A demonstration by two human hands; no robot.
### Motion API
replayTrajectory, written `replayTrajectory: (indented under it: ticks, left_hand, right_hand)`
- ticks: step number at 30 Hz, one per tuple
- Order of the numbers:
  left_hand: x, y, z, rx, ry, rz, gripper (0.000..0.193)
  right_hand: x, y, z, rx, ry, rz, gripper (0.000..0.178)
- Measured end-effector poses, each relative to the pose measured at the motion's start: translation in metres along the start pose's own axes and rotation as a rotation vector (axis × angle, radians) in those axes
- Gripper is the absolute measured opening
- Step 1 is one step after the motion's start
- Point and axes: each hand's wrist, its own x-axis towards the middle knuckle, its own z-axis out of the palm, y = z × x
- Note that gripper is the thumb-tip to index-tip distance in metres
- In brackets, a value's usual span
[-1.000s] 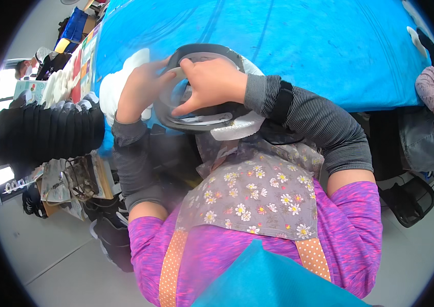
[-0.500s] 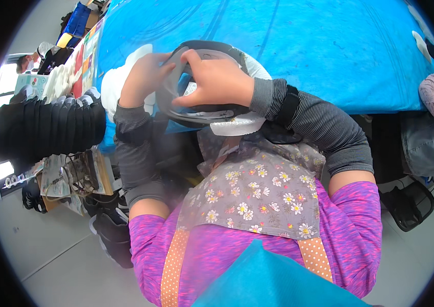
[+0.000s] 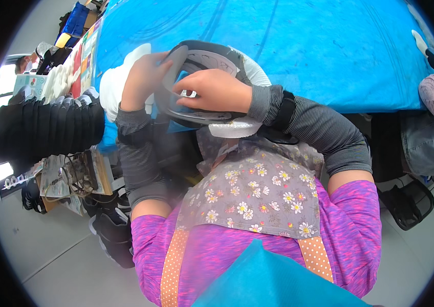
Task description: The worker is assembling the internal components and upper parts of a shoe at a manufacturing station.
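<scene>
A hollow, rounded cap-like piece (image 3: 212, 47), dark grey outside with a pale lining, is held above the table's near edge. White material (image 3: 255, 71) shows along its right side, and a white strip (image 3: 235, 129) hangs below it. My left hand (image 3: 145, 77) grips the grey edge at its left; motion smears the fingertips. My right hand (image 3: 217, 91) reaches into the opening, thumb and forefinger curled at the inner left edge. A small white patch shows between them. The other right fingers are mostly hidden.
A blue-covered table (image 3: 319, 56) stretches ahead. White padded pieces (image 3: 112, 89) lie beside my left hand. A row of nested black pieces (image 3: 48, 125) stands at the left, above a shelf of clutter (image 3: 79, 176). Another person's sleeve (image 3: 432, 92) and a black chair (image 3: 409, 204) are at the right.
My right thumb and forefinger have drawn closer together, and the raised forefinger has come down toward the inner edge. My left hand keeps its place at the left edge.
</scene>
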Motion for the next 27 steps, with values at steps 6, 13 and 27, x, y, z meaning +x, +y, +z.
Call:
replayTrajectory:
  ticks: [6,13,27]
  left_hand:
    - [-0.008,-0.007,0.004,-0.332,-0.020,-0.117,0.037]
    - [-0.038,0.029,0.002,-0.884,0.001,-0.179,0.040]
    - [-0.060,0.061,0.048,-1.149,0.345,-0.049,0.064]
  right_hand:
    - [-0.004,0.002,0.013,-0.062,0.153,-0.103,0.025]
    - [-0.011,0.004,0.025,-0.057,0.240,-0.092,0.024]
    - [-0.003,0.000,0.044,-0.047,0.391,-0.150,0.024]
